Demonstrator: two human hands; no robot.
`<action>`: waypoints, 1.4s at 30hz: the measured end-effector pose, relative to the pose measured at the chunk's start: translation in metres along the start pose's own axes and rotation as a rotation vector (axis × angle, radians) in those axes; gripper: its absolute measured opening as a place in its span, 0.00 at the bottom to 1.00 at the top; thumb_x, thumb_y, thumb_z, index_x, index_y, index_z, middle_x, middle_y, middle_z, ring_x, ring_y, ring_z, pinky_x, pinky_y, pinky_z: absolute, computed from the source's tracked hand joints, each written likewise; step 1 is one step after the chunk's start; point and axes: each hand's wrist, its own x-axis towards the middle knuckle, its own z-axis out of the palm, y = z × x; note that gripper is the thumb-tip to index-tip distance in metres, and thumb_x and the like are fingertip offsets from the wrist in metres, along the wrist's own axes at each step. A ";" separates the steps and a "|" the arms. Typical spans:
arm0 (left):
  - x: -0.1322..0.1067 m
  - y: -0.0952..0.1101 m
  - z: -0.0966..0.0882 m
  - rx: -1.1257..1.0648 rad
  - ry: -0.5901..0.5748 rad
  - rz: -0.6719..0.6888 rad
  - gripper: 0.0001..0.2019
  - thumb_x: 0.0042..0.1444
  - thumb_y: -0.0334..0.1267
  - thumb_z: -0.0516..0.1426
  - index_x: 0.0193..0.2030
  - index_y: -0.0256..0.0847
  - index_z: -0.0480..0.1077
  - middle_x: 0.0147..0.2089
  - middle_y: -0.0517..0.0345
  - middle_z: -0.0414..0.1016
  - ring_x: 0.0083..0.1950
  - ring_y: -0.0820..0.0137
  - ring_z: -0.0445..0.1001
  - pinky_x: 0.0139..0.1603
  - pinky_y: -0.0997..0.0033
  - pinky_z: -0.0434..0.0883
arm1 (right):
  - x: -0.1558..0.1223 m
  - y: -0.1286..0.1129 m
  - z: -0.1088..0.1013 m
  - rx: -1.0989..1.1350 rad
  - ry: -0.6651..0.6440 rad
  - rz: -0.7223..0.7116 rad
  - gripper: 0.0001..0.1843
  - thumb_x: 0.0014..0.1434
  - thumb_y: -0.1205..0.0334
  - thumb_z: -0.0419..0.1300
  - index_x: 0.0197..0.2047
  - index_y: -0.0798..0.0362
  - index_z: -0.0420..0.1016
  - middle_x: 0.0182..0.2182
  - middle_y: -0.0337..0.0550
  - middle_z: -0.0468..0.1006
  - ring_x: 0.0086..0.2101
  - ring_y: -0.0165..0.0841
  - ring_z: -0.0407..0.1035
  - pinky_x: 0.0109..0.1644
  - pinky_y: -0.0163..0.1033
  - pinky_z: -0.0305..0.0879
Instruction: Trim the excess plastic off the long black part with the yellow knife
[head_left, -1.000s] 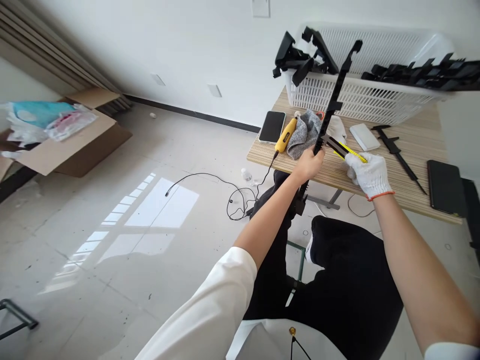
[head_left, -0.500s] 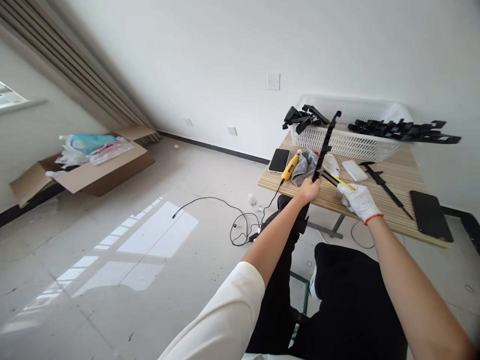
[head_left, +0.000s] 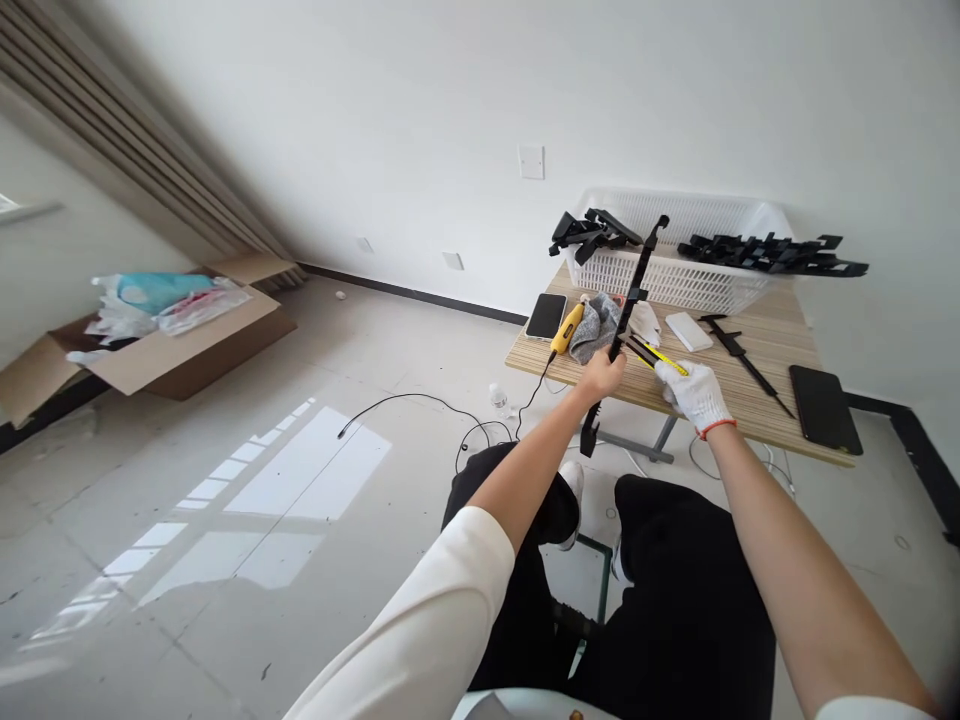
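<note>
Strip, black, right of centre: left hand clasps it; gloved right hand clasps knife against it, above bench.

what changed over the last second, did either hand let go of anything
No. The head camera pulled back and tilted up, so the table and white basket look smaller and farther off. The left hand still grips the long black plastic strip, held upright, and the gloved right hand still holds the yellow utility knife against it. Items on the table stayed put.
</note>
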 end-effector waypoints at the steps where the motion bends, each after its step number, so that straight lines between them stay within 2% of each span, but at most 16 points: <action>1: 0.000 0.001 0.000 0.031 -0.008 0.006 0.04 0.56 0.34 0.55 0.31 0.40 0.65 0.28 0.60 0.67 0.38 0.67 0.67 0.50 0.66 0.66 | -0.002 0.001 -0.005 0.001 -0.020 0.015 0.20 0.53 0.43 0.63 0.27 0.52 0.70 0.11 0.33 0.62 0.12 0.26 0.54 0.15 0.33 0.47; 4: 0.002 0.006 0.001 0.113 -0.033 0.011 0.04 0.56 0.33 0.55 0.31 0.39 0.67 0.31 0.57 0.70 0.41 0.64 0.69 0.53 0.64 0.65 | -0.008 0.006 -0.021 -0.064 -0.037 0.045 0.20 0.53 0.43 0.63 0.27 0.52 0.71 0.11 0.34 0.63 0.12 0.26 0.54 0.15 0.33 0.46; 7: 0.004 0.011 0.003 0.161 -0.046 0.021 0.06 0.58 0.33 0.53 0.31 0.38 0.67 0.30 0.57 0.70 0.40 0.65 0.70 0.52 0.65 0.66 | -0.012 0.012 -0.030 -0.119 0.040 0.009 0.21 0.54 0.42 0.62 0.27 0.52 0.70 0.12 0.36 0.67 0.13 0.27 0.56 0.16 0.34 0.50; 11: 0.005 0.011 0.000 0.195 -0.066 0.071 0.07 0.58 0.33 0.53 0.30 0.38 0.67 0.27 0.60 0.67 0.37 0.68 0.68 0.47 0.69 0.67 | -0.011 0.018 -0.027 -0.149 0.106 -0.051 0.21 0.53 0.41 0.62 0.24 0.50 0.68 0.12 0.37 0.68 0.15 0.30 0.60 0.19 0.35 0.54; 16: 0.004 0.004 -0.003 0.184 -0.063 0.093 0.07 0.59 0.34 0.51 0.30 0.40 0.64 0.24 0.64 0.62 0.31 0.71 0.63 0.40 0.71 0.65 | -0.010 0.023 -0.025 -0.364 0.174 -0.203 0.24 0.57 0.40 0.58 0.21 0.49 0.67 0.15 0.40 0.72 0.20 0.33 0.66 0.27 0.38 0.59; 20: 0.005 -0.001 -0.002 0.150 -0.067 0.097 0.07 0.60 0.36 0.52 0.31 0.40 0.64 0.24 0.66 0.60 0.28 0.73 0.61 0.37 0.72 0.64 | -0.009 0.029 -0.026 -0.468 0.220 -0.263 0.24 0.58 0.40 0.57 0.21 0.49 0.68 0.17 0.40 0.74 0.22 0.35 0.67 0.30 0.39 0.59; 26: 0.002 -0.003 -0.001 0.116 -0.045 0.113 0.05 0.60 0.35 0.51 0.32 0.41 0.63 0.23 0.68 0.60 0.26 0.74 0.60 0.35 0.74 0.62 | -0.008 0.030 -0.026 -0.429 0.192 -0.233 0.24 0.60 0.41 0.57 0.22 0.49 0.68 0.15 0.38 0.72 0.21 0.34 0.67 0.30 0.38 0.58; 36: -0.004 0.002 0.003 0.103 0.025 0.104 0.05 0.59 0.34 0.53 0.31 0.41 0.62 0.23 0.67 0.61 0.27 0.73 0.62 0.36 0.73 0.62 | -0.006 0.027 -0.027 -0.511 0.247 -0.269 0.22 0.58 0.42 0.57 0.22 0.49 0.68 0.17 0.41 0.74 0.23 0.36 0.67 0.30 0.39 0.56; 42: -0.001 -0.003 0.005 0.091 0.032 0.120 0.06 0.60 0.35 0.53 0.31 0.42 0.63 0.24 0.66 0.62 0.28 0.72 0.63 0.37 0.71 0.62 | -0.004 0.023 -0.026 -0.434 0.186 -0.229 0.21 0.57 0.42 0.59 0.23 0.49 0.69 0.16 0.39 0.73 0.21 0.35 0.67 0.29 0.39 0.58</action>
